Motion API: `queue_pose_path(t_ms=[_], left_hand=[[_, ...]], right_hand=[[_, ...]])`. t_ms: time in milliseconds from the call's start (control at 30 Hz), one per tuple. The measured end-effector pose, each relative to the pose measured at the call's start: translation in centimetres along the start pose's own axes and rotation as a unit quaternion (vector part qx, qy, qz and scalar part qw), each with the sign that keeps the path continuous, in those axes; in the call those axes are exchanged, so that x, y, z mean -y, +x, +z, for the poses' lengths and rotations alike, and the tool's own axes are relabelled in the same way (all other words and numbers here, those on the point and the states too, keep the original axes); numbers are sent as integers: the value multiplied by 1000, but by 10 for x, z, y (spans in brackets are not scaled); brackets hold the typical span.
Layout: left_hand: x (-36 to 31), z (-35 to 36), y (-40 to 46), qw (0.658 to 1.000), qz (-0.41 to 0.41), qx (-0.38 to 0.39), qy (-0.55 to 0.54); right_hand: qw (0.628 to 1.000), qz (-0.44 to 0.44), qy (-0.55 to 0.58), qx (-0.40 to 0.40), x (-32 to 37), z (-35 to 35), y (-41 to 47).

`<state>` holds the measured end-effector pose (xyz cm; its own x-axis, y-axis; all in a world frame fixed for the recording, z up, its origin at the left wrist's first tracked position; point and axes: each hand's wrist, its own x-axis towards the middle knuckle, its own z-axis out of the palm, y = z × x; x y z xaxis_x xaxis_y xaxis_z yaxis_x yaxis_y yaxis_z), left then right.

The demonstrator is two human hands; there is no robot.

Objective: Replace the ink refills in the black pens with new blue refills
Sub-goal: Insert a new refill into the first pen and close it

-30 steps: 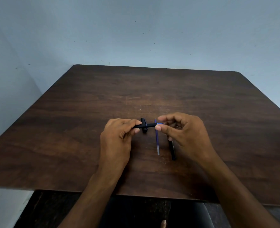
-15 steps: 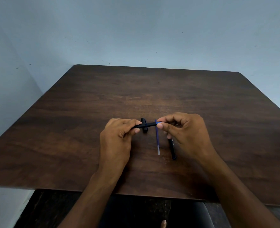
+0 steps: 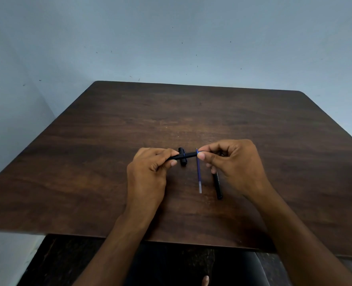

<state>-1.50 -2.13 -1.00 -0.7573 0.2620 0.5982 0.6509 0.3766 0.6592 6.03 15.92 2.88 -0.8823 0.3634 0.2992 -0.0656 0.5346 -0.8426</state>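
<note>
My left hand (image 3: 148, 172) grips a black pen barrel (image 3: 188, 155) that lies level, pointing right, just above the table. My right hand (image 3: 235, 164) pinches the barrel's right end between thumb and forefinger, where a bit of blue shows. A blue refill (image 3: 199, 176) lies on the table below that end, pointing toward me. A second black pen (image 3: 217, 185) rests to its right, partly under my right hand. A short black pen cap (image 3: 183, 159) lies behind the held barrel.
The dark wooden table (image 3: 191, 120) stands against a pale blue wall, in a corner on the left. Its near edge runs just below my forearms, with dark floor underneath.
My right hand's fingertips have shifted slightly at the barrel's right end. The left hand, the refill and the other pen lie where they were.
</note>
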Motion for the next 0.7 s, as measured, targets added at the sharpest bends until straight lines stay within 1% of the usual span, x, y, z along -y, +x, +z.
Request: queue_pose_path(t_ms=[233, 367, 500, 700], left_hand=[[-1, 0, 0, 1000, 4, 8, 18], [-2, 0, -1, 1000, 5, 16, 23], [0, -1, -1, 1000, 1, 10, 20], [0, 0, 1, 1000, -15, 4, 10]], right_hand=[[1000, 16, 19, 11, -1, -1, 0], [1000, 5, 8, 8, -2, -1, 0], [1000, 7, -6, 12, -2, -1, 1], [1000, 23, 9, 6, -2, 3, 4]])
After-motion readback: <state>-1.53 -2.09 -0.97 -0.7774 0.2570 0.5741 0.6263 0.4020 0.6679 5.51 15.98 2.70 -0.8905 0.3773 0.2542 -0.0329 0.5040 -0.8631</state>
